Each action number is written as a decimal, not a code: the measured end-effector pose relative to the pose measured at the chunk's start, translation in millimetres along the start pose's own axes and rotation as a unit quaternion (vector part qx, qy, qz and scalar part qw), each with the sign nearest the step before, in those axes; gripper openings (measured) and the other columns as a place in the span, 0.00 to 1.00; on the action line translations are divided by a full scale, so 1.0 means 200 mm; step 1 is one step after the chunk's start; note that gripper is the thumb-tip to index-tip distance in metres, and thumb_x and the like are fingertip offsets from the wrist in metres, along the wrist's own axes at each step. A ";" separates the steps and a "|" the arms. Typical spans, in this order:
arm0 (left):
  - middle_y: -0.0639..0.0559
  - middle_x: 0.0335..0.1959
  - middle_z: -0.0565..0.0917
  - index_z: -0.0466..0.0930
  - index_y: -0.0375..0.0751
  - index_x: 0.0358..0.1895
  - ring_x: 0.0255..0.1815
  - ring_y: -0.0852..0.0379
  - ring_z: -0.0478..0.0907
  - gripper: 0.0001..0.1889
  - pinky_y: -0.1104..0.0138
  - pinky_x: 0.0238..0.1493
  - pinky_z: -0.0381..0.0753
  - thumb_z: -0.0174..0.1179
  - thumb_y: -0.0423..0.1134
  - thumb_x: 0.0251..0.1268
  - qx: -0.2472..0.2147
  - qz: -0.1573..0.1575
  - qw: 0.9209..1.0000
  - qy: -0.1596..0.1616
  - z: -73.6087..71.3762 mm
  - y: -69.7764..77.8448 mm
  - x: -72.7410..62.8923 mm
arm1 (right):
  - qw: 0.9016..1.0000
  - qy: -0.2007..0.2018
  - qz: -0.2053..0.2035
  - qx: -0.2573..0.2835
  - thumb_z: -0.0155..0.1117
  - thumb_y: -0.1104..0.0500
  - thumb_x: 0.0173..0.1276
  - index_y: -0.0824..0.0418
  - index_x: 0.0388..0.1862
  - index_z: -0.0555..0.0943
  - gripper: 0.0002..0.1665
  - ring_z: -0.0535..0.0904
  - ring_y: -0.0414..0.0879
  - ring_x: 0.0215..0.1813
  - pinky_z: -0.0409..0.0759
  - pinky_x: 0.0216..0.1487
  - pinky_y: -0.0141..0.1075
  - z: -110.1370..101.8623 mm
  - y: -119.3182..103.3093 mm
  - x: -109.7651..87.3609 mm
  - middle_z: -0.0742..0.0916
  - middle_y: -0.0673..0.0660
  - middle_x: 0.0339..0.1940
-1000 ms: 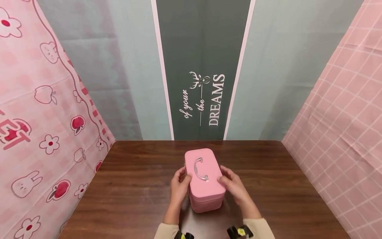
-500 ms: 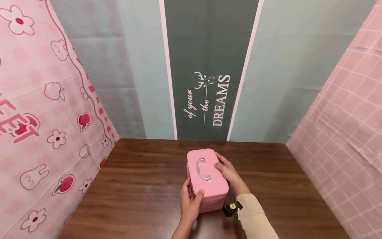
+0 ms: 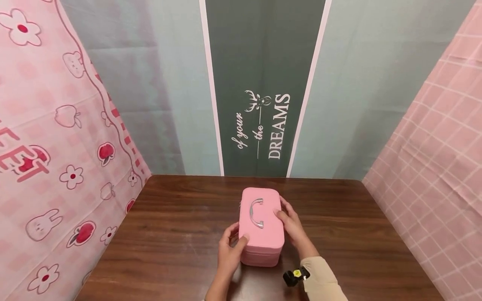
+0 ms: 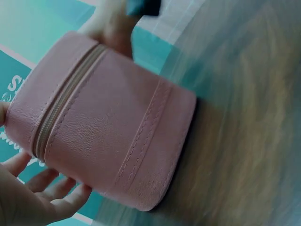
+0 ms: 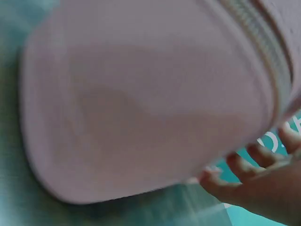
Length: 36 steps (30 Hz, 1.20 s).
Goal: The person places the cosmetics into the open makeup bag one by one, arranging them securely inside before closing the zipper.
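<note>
A pink zip-up vanity case [image 3: 269,234] stands upright on the brown table, its lid closed and a silver handle [image 3: 254,213] on top. My left hand [image 3: 229,253] grips its near left edge, with the thumb on the lid and the fingers against the side. On the opposite side my right hand [image 3: 294,228] holds the case, thumb over the lid's right edge. The left wrist view shows the zipper [image 4: 66,99] running round below the lid, with the left hand's fingers [image 4: 59,190] along the side. In the right wrist view, blurred, the right hand's fingers [image 5: 244,169] lie against the case.
The wood-grain table [image 3: 169,234] extends around the case. Behind it hangs a green and blue-grey cloth [image 3: 260,62] with white lettering. Pink printed cloth [image 3: 45,146] borders the left, and pink checked cloth [image 3: 433,146] the right. A black wrist camera [image 3: 295,276] sits at the right sleeve.
The case has turned slightly, its near end swinging left, so it stands straighter. The left hand shifted to the near left corner; the right hand moved farther along the right side.
</note>
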<state>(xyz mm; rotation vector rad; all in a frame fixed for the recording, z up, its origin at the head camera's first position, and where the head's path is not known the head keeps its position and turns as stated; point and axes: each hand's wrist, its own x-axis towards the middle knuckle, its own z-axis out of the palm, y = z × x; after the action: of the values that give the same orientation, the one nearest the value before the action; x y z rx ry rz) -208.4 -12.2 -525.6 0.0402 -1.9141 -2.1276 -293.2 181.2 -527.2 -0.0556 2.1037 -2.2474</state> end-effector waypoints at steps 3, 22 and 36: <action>0.41 0.45 0.79 0.76 0.29 0.51 0.44 0.51 0.77 0.18 0.67 0.45 0.75 0.63 0.31 0.57 -0.021 -0.031 0.999 0.003 -0.04 0.00 0.04 | 0.998 0.043 -0.041 0.014 0.50 0.62 0.71 0.62 0.73 0.51 0.35 0.54 0.55 0.70 0.54 0.65 0.50 0.04 0.04 -0.06 0.59 0.64 0.71; 0.51 0.25 0.80 0.81 0.28 0.38 0.24 0.61 0.72 0.10 0.71 0.25 0.72 0.62 0.33 0.58 -0.005 -0.066 0.997 0.031 -0.10 -0.03 0.27 | 0.947 0.289 -0.137 0.043 0.56 0.72 0.53 0.68 0.64 0.53 0.40 0.63 0.50 0.55 0.62 0.50 0.23 0.25 0.11 -0.25 0.63 0.63 0.59; 0.38 0.54 0.72 0.68 0.31 0.56 0.56 0.40 0.66 0.25 0.45 0.54 0.66 0.64 0.29 0.52 0.026 -0.026 0.989 0.141 0.01 0.04 -0.02 | 0.964 0.244 -0.092 -0.045 0.54 0.69 0.62 0.71 0.57 0.71 0.22 0.69 0.52 0.52 0.67 0.46 0.24 -0.02 -0.08 -0.15 0.76 0.65 0.53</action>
<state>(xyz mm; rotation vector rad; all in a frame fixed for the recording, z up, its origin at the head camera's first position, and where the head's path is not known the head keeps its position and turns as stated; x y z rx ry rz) -202.4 -10.0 -517.9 0.3857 -1.8176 -1.9803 -264.2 187.5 -511.9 0.3479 2.5316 -2.4683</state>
